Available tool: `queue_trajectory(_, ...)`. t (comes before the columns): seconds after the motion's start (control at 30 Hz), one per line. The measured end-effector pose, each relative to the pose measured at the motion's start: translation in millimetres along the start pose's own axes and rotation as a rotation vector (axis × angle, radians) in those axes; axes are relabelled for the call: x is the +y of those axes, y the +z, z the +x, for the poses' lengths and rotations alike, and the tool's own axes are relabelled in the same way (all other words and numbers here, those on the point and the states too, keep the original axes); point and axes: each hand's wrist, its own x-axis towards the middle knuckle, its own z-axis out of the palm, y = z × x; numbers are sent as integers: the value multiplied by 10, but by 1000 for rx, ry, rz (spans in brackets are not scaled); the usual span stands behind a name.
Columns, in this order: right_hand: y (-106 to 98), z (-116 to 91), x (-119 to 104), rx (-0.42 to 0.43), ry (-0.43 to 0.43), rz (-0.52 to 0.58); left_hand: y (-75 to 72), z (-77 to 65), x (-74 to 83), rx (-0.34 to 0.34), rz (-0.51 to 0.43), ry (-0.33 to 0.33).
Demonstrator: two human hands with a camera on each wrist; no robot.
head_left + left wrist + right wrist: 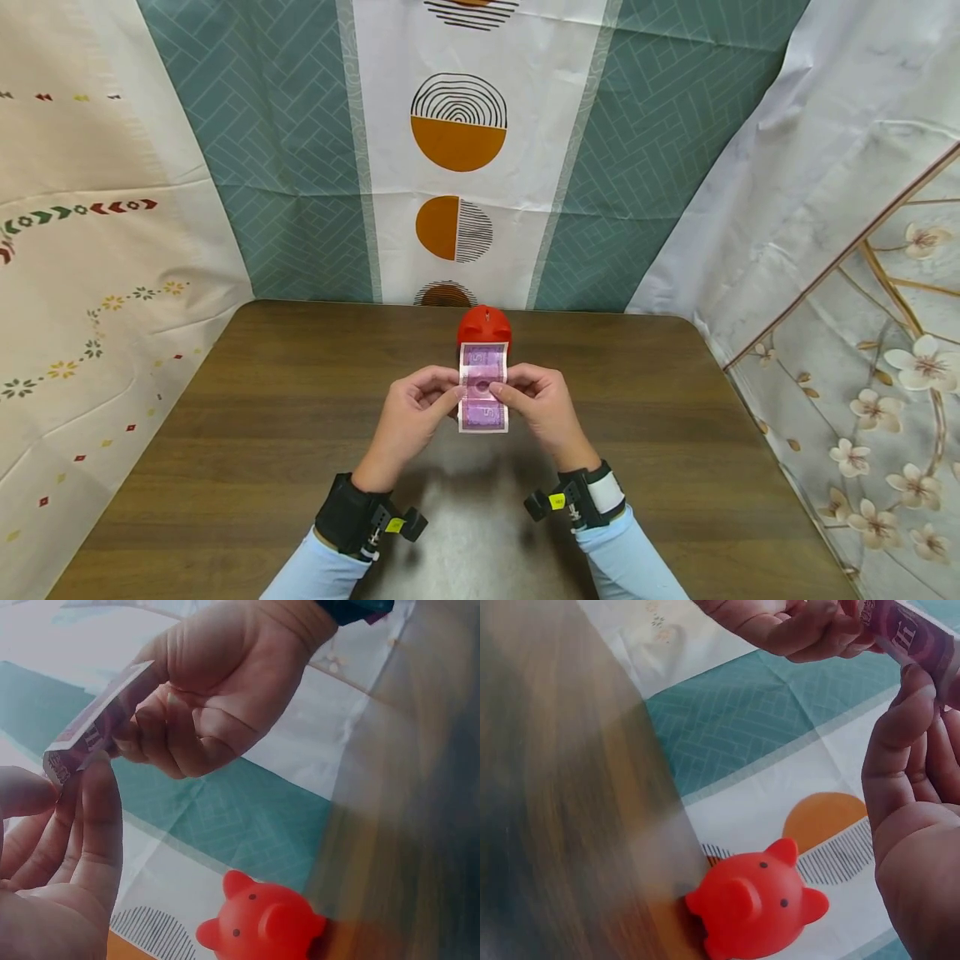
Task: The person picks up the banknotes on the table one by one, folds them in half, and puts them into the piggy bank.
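A purple banknote [483, 413] with a white border is held up between both hands in the head view. The left hand [408, 421] pinches its left edge between thumb and fingers, and the right hand [546, 410] pinches the opposite edge. From the left wrist view, the banknote [101, 720] looks bent along its sides. Just beyond the note, a red piggy bank [484, 325] stands on the table, its slot on top; the note hides its lower part in the head view. The right wrist view shows the piggy bank [756, 904] whole, apart from both hands.
The brown wooden table [300, 400] lies under the hands. Behind it hangs a teal and white patterned cloth [300, 167]. A cream cloth [112, 333] hangs at the left and a flowered white cloth [847, 358] at the right. Both wrists wear black camera straps [352, 512].
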Motion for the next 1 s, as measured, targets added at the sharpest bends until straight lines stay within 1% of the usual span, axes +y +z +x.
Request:
queue_trajectory(0.1, 5, -6, -14, -12, -13, 125, 8, 0, 13, 1, -39, 21)
queue_trajectory(0.2, 14, -11, -32, -36, -55, 223, 18, -2, 33, 5, -80, 46)
queue_trajectory(0.37, 28, -27, -52, -49, -114, 287, 32, -6, 77, -3, -139, 71)
queue_trajectory(0.47, 36, -34, -60, -58, -140, 314, 36, -9, 103, -6, -156, 77)
queue_trajectory(0.57, 41, -32, -69, -82, -186, 348, 32, -16, 119, -8, -163, 89)
queue_trajectory(0.67, 47, -28, -80, -108, -238, 376, 26, -26, 131, -12, -166, 106)
queue_trajectory(0.77, 60, -26, -93, -123, -279, 381, 19, -33, 140, -24, -182, 133)
queue_trajectory(0.9, 79, -28, -107, -125, -320, 351, 19, -36, 152, -52, -210, 177)
queue_trajectory(1.0, 88, -30, -115, -110, -347, 305, 26, -39, 165, -61, -202, 199)
